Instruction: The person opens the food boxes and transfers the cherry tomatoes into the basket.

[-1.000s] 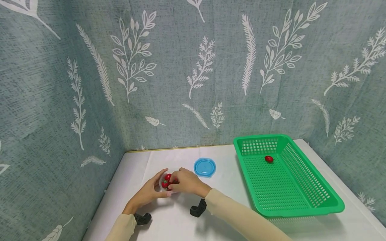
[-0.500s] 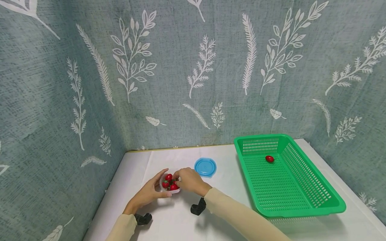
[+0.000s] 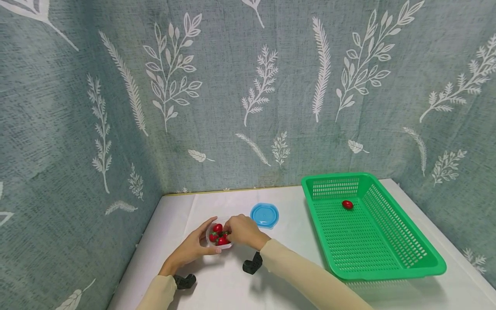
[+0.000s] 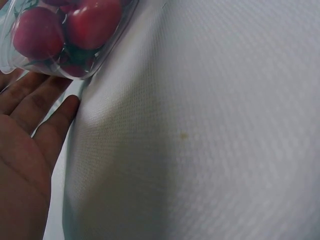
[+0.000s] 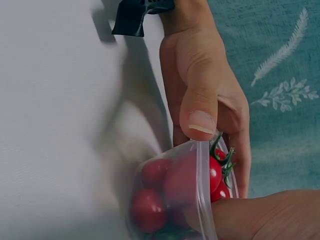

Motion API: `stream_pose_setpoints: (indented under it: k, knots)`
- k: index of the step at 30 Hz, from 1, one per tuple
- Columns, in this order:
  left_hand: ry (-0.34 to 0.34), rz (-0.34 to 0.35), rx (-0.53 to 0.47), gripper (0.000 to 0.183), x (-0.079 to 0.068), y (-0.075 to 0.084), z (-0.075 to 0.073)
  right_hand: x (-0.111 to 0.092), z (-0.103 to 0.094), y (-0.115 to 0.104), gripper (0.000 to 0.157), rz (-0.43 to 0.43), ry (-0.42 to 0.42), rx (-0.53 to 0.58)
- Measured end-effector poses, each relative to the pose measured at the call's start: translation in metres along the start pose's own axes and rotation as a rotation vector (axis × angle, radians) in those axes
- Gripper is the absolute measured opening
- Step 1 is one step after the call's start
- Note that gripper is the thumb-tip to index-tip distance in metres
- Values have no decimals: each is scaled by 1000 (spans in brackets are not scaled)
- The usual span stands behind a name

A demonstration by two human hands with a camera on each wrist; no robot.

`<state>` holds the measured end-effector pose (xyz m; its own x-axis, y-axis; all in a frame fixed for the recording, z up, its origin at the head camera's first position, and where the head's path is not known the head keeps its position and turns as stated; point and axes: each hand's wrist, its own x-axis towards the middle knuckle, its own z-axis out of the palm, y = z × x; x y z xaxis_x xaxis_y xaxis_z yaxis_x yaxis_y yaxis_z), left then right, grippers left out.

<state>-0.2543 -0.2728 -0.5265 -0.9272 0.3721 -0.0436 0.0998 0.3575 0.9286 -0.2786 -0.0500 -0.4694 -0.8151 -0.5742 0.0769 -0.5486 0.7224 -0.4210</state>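
Observation:
A small clear plastic container [image 3: 226,246] with several cherry tomatoes [image 3: 218,228] and green stems in it stands on the white table, tilted a little. My left hand [image 3: 191,249] holds it from the left, thumb on the near side and fingers on the far side. In the right wrist view, the left thumb [image 5: 201,117] presses at the container's rim [image 5: 202,180]. My right hand [image 3: 246,231] reaches over the right edge with bent fingers among the tomatoes. Its fingertips are hidden, so I cannot tell whether they pinch one.
A blue lid [image 3: 265,215] lies on the table behind the right hand. At the right stands a large green basket [image 3: 360,241] with one red tomato [image 3: 347,205] in it. Patterned grey-green cloth [image 3: 240,107] walls the table's back and sides.
My right fingers have drawn back from the container's middle toward its right side, uncovering more tomatoes. The left hand and container stay nearly still.

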Motion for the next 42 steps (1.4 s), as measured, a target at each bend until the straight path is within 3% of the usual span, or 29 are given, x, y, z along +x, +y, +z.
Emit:
stream_pose_setpoints:
  k: [12, 21, 29, 42]
  knots:
    - [-8, 6, 13, 107, 0, 4, 3, -3, -1, 1, 16, 4, 38, -27]
    - [-20, 4, 18, 105, 0, 3, 3, -8, -1, 9, 16, -16, 72, 72]
    - [2, -17, 23, 106, 0, 5, 2, -13, -8, 12, 19, -81, 78, 133]
    - [22, -9, 60, 105, -1, 4, 3, -20, -31, 18, 16, -50, 110, 183]
